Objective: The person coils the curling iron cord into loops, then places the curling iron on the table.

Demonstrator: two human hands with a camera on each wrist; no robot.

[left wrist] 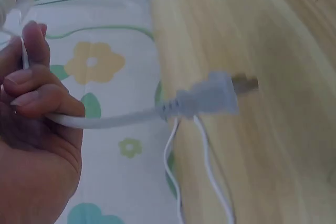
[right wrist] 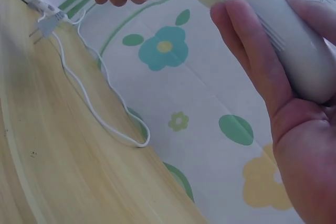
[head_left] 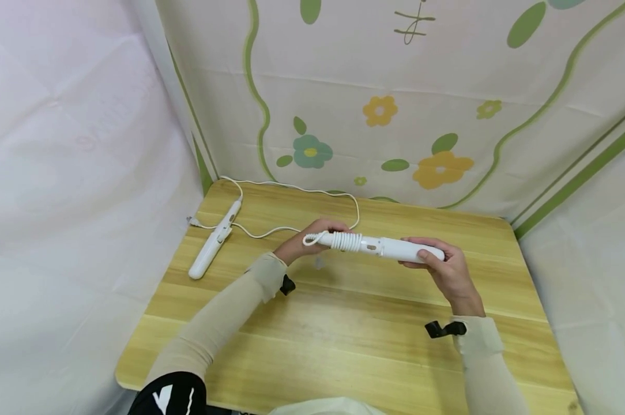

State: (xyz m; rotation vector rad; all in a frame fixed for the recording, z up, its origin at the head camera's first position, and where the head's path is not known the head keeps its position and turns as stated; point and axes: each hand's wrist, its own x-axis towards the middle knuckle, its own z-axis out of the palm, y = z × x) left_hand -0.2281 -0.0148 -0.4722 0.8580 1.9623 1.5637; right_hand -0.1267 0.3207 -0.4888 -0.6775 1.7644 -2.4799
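Backdrop (head_left: 333, 86) w/ green vines & orange, teal flowers hangs right behind the wood-grain table (head_left: 343, 328). Beige sleeves (head_left: 219, 323) reach in over the near side, ea. w/ a small black mount (head_left: 287, 285) at the wrist. Held wand (head_left: 406, 251), white, is up off the table approx. mid-width, near level, thick rounded end to R. Other wand (head_left: 209, 251), also white, lies on the table at far L, slanted, well apart from the held one. R hand (head_left: 447, 271) grips the thick end, thumb on one side & fingers on the opp. side. L hand (left wrist: 47, 150) is at the wand's other end, fingers curled in, pinching the wound cord (head_left: 346, 242); can't tell if it also touches the wand body. That cord circles the wand's thin part in tight coils. Other wand's cord (head_left: 271, 231) loops along the table's rear edge & back. Plug (left wrist: 215, 95) of the wound cord sticks out past L hand's fingers, prongs free; second plug (head_left: 193, 221) sits by the table's L edge, nr. the other wand.
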